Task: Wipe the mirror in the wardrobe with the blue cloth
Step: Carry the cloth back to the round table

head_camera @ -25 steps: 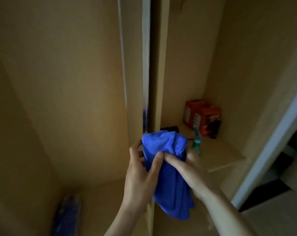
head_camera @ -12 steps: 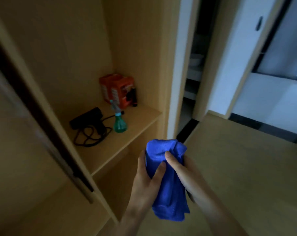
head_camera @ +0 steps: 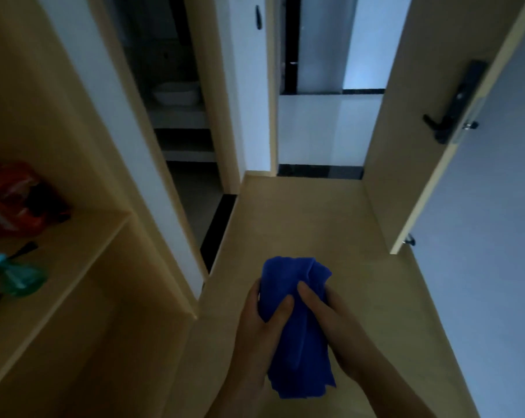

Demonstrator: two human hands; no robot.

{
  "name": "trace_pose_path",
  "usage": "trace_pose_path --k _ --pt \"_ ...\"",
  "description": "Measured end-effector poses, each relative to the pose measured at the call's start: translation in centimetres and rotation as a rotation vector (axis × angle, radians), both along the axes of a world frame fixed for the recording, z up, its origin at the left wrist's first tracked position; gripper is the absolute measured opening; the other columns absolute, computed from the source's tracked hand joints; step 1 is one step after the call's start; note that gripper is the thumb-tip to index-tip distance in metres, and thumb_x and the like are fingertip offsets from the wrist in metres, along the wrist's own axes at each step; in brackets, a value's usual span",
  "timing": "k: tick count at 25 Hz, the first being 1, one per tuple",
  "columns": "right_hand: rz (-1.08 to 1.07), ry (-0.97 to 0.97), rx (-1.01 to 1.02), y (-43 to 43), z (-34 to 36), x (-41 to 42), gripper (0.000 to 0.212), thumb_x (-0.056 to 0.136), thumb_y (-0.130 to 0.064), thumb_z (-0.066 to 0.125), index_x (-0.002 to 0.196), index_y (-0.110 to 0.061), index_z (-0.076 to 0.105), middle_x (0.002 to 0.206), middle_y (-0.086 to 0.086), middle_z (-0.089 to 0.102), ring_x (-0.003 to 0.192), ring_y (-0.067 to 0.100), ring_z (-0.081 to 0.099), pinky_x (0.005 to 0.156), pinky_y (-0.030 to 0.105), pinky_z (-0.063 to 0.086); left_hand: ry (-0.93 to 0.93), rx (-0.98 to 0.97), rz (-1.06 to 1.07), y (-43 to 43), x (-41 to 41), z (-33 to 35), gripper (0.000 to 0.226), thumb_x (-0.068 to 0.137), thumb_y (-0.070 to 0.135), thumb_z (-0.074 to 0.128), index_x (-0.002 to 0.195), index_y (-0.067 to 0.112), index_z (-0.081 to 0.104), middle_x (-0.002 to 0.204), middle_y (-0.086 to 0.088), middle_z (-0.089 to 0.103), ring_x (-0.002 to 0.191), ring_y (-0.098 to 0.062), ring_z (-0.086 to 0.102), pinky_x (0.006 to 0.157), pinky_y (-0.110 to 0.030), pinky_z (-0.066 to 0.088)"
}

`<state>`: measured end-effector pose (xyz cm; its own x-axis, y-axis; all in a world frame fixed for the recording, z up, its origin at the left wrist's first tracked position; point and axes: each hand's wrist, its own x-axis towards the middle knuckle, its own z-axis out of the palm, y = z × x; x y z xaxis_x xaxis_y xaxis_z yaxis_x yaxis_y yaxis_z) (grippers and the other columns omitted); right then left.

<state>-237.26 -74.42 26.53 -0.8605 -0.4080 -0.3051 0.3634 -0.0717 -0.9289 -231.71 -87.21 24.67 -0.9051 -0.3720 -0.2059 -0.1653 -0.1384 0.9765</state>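
- Two hands grip the blue cloth (head_camera: 297,327): the left hand (head_camera: 264,324) is closed around its left side with the thumb pressed across the front, and the right hand (head_camera: 330,321) is closed on its right side, thumb on the front fold.
- Both hands keep the grip seen half a second ago; the cloth stays bunched upright between them, its lower end hanging below the palms.
- View change: the camera has swung to the right. The wardrobe shelf (head_camera: 83,248), formerly ahead and left of the hands, now sits at the far left edge.
- Shelf contents, well left of the left hand: a green spray bottle (head_camera: 17,276) and an orange box (head_camera: 11,197), both blurred. The black corded device seen earlier is almost out of frame.
- No mirror is identifiable in this view.
- Surface beneath the hands: light wood-tone floor (head_camera: 300,218).
- Above and right of the right hand: an open door (head_camera: 430,116) with a black lever handle (head_camera: 454,107).
- Ahead of the hands: a dim doorway with a white basin (head_camera: 175,93) on a counter.
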Motion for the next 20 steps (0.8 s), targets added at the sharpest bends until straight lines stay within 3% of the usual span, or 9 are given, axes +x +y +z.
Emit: trace_pose_path --k 2,9,14,20 --pt "-0.114 -0.04 -0.02 3.6 -0.6 -0.4 0.038 0.094 -0.04 0.062 0.125 -0.018 0.062 0.113 0.003 0.075 0.104 0.02 0.072 0.096 0.044 0.056 -0.01 -0.007 -0.137 3.3 -1.5 -0.4 0.06 0.076 0.057 0.077 0.131 0.042 0.058 0.121 0.016 0.071 0.109 -0.01 0.071 0.097 -0.044 0.057" --pt "-0.551 -0.169 -0.07 14.7 -2.3 1.6 0.04 0.094 -0.045 0.06 0.123 -0.018 0.064 0.111 0.006 0.075 0.103 0.024 0.072 0.097 0.047 0.055 -0.004 -0.107 -0.615 13.6 -4.9 -1.4 0.046 0.09 0.044 0.073 0.131 0.048 0.053 0.118 0.025 0.069 0.106 0.0 0.069 0.093 -0.034 0.058" --pt "-0.851 -0.207 -0.071 19.3 -2.6 4.6 0.034 0.096 -0.042 0.059 0.12 -0.019 0.066 0.109 0.004 0.076 0.102 0.022 0.073 0.098 0.046 0.054 -0.01 -0.121 -0.918 19.1 -6.1 -2.0 0.055 0.084 0.051 0.069 0.135 0.037 0.053 0.119 0.014 0.071 0.107 -0.008 0.07 0.096 -0.041 0.057" --pt "-1.226 -0.217 -0.059 20.3 -4.0 8.6 0.033 0.095 -0.04 0.062 0.119 -0.017 0.066 0.107 0.004 0.076 0.1 0.021 0.073 0.093 0.043 0.057 -0.021 -0.111 -1.257 22.9 -7.0 -3.3 0.033 0.091 0.04 0.07 0.122 0.034 0.061 0.109 0.007 0.075 0.097 -0.015 0.074 0.088 -0.047 0.06"
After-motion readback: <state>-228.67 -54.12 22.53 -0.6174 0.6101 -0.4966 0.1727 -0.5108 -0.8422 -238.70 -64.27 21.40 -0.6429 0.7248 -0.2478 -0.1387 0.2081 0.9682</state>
